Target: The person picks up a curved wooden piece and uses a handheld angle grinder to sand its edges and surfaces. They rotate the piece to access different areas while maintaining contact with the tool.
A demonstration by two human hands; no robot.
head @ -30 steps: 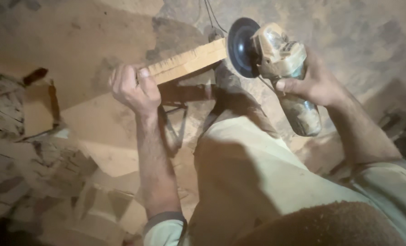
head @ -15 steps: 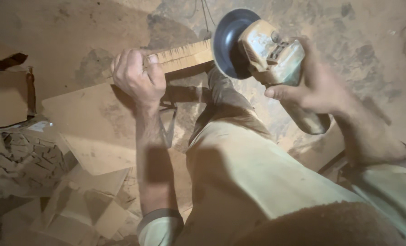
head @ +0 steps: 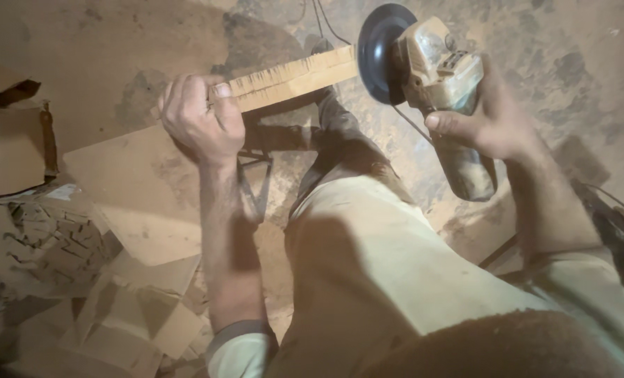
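Nearest the camera, at 6 o'clock, a knee in dusty beige trousers (head: 396,280) fills the lower middle of the view; the leg runs up toward 12 o'clock.

At 8 o'clock, flat cardboard offcuts (head: 137,308) lie scattered on the dirt floor (head: 571,63), overlapping one another. A larger flat sheet of board (head: 137,189) lies beyond them, toward 9 o'clock. At the far 9 o'clock edge sits an opened cardboard box (head: 14,147).

Left hand (head: 200,126): at 11 o'clock, forearm rising from a pale cuff (head: 238,346) at 7 o'clock. The fingers are closed fully round the near end of a wooden strip (head: 294,75), thumb on its top face. The strip runs from the hand toward 1 o'clock, tilted slightly upward, held clear of the floor; its face shows rough saw marks.

Right hand (head: 494,119): at 2 o'clock, fingers wrapped tight round the body of a dust-coated angle grinder (head: 445,91), thumb laid along its side. The grinder's handle points down toward 5 o'clock. Its dark round disc (head: 382,49) stands on edge, at 12 o'clock, touching the far end of the wooden strip.

Farthest, at 12 o'clock, a thin dark cable (head: 322,21) trails across the floor behind the disc.
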